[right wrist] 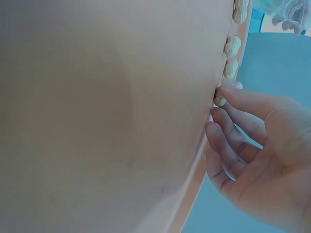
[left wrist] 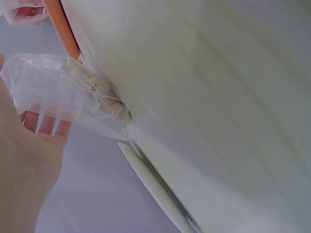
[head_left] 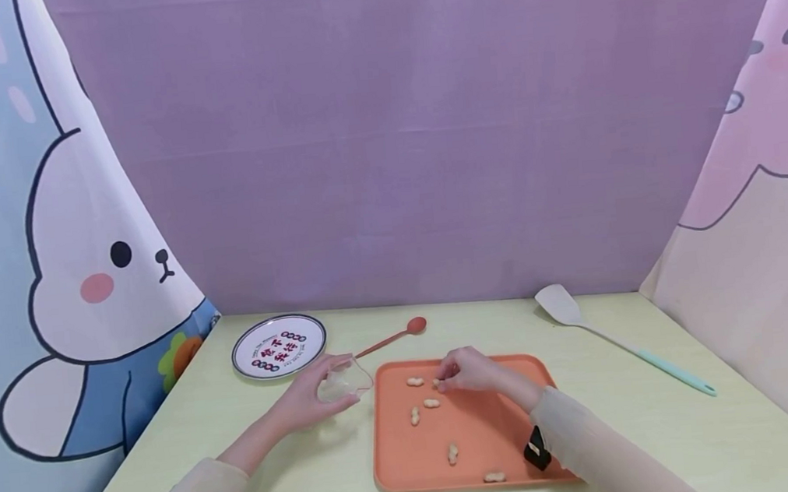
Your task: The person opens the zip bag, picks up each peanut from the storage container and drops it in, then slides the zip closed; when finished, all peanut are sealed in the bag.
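Observation:
Left of the orange tray (head_left: 498, 432), my left hand (head_left: 308, 394) holds a clear plastic bag (head_left: 341, 383) with its mouth spread toward the tray. Peanuts (left wrist: 97, 92) lie bunched at the bottom of the bag in the left wrist view. Over the tray's upper part, my right hand (head_left: 471, 370) pinches a peanut (right wrist: 220, 100) between thumb and forefinger, at the tray's surface. Several other unshelled peanuts, such as one peanut (head_left: 452, 453) near the front, lie scattered on the tray. The right wrist view shows some of these peanuts (right wrist: 232, 47) in a row beyond the fingertips.
A white plate (head_left: 279, 347) with red characters and a dark rim sits at the back left. Between plate and tray lies a red spoon (head_left: 415, 325). At the right is a spatula (head_left: 561, 305) with a mint handle. A purple curtain (head_left: 385, 145) hangs behind the table.

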Action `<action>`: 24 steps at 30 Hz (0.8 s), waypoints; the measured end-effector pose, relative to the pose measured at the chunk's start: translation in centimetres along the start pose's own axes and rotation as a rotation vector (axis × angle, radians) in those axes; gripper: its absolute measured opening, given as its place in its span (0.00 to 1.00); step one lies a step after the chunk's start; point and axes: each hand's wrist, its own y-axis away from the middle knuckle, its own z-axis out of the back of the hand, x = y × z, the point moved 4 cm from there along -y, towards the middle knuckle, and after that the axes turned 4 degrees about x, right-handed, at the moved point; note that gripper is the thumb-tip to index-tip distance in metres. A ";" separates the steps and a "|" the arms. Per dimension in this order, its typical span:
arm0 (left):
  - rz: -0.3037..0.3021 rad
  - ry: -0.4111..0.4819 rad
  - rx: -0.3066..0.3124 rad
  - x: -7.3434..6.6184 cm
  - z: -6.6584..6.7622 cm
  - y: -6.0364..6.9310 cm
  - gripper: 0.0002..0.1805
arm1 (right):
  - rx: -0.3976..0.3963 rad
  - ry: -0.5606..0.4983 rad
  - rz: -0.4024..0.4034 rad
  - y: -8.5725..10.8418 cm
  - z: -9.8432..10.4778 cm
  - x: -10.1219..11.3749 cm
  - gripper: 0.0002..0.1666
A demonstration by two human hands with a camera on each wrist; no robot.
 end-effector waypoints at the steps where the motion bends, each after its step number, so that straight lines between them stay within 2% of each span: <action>1: 0.000 0.000 0.000 0.0 0.0 0.0 0.36 | 0.000 0.006 0.002 0.0 0.0 0.0 0.07; 7: 0.008 -0.001 0.003 0.0 0.0 0.1 0.36 | -0.008 0.049 0.046 0.3 0.1 0.3 0.06; 15: 0.018 -0.002 0.009 -0.1 0.0 0.1 0.35 | 0.016 -0.013 0.033 0.1 -0.1 0.1 0.06; 24: 0.022 0.014 0.013 0.0 0.0 0.1 0.35 | 0.037 -0.007 0.053 0.2 0.1 0.3 0.09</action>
